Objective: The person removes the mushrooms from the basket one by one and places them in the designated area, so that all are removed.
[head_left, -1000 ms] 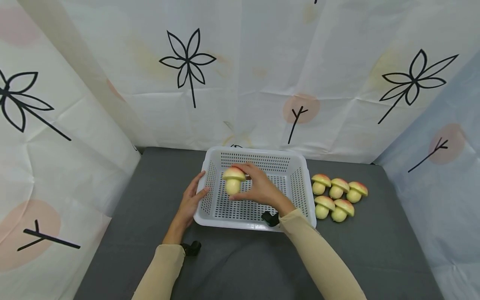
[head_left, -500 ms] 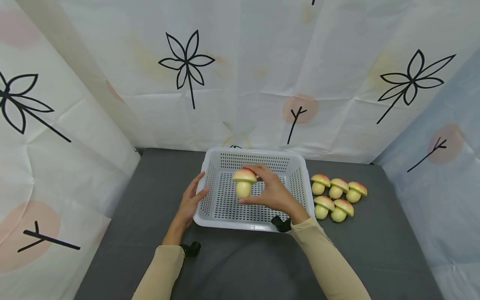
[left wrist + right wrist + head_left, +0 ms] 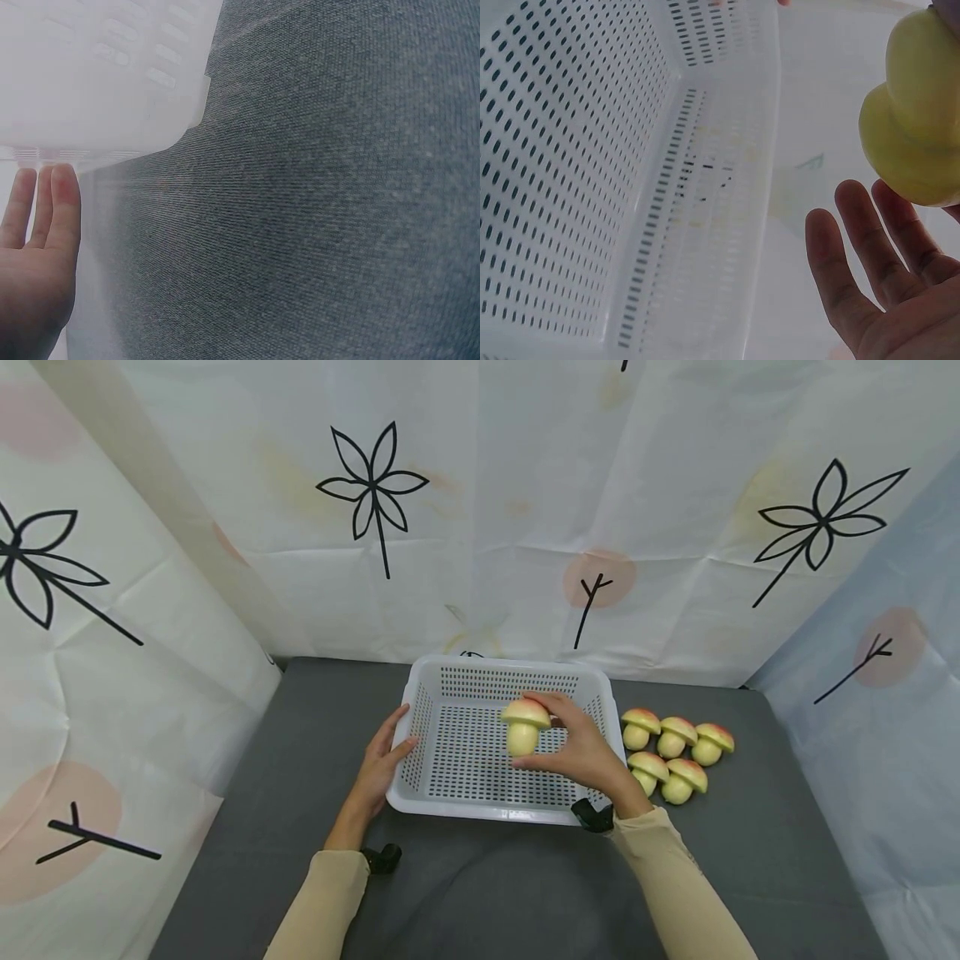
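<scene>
A toy mushroom point(image 3: 522, 739) with a red and yellow cap and pale stem is held between the thumb and fingers of my right hand point(image 3: 588, 756), above the white perforated basket point(image 3: 465, 810). It hangs upright, cap up. The right wrist view shows part of this mushroom at the right edge, with several extended fingers point(image 3: 859, 240) below it. My left hand point(image 3: 377, 764) holds the basket's left side, thumb over the rim. In the left wrist view, straight fingers point(image 3: 66, 202) meet the basket's outside; the thumb is hidden there.
Several similar mushrooms point(image 3: 677, 735) lie in two rows on the dark grey tablecloth point(image 3: 480, 893), close to the basket's right side. Patterned white curtain point(image 3: 480, 527) hangs behind and along both sides of the table.
My right hand has carried the mushroom rightward over the basket, from its left part to right of its middle. The left hand and the basket stay in place.
</scene>
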{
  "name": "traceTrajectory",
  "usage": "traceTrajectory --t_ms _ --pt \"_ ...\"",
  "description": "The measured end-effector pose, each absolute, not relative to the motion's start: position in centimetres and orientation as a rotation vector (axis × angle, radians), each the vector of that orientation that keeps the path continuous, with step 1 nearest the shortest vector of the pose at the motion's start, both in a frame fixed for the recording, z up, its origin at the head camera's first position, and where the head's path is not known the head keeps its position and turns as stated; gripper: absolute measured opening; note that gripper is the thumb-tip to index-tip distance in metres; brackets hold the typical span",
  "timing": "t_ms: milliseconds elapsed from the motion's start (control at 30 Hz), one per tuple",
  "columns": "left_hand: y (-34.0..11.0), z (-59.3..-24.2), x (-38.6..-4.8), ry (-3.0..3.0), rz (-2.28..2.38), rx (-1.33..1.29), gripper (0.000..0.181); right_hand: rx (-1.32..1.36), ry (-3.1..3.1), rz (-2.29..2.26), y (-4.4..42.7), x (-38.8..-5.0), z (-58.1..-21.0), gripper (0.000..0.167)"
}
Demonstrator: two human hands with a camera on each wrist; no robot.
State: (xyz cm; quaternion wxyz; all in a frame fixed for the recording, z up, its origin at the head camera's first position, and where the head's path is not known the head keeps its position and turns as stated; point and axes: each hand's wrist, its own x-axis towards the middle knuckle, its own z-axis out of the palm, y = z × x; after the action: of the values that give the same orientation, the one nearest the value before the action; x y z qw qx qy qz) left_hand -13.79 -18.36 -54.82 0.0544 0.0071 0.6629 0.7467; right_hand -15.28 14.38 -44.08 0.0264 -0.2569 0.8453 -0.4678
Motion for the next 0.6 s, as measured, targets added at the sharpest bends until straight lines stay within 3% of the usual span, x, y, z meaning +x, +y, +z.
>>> traceTrajectory --t_ms 600 --pt "-18.4 -54.9 -13.8 2.033 2.246 0.026 0.063 -0.664 2.675 -1.494 19.5 -14.4 -44.5 0.090"
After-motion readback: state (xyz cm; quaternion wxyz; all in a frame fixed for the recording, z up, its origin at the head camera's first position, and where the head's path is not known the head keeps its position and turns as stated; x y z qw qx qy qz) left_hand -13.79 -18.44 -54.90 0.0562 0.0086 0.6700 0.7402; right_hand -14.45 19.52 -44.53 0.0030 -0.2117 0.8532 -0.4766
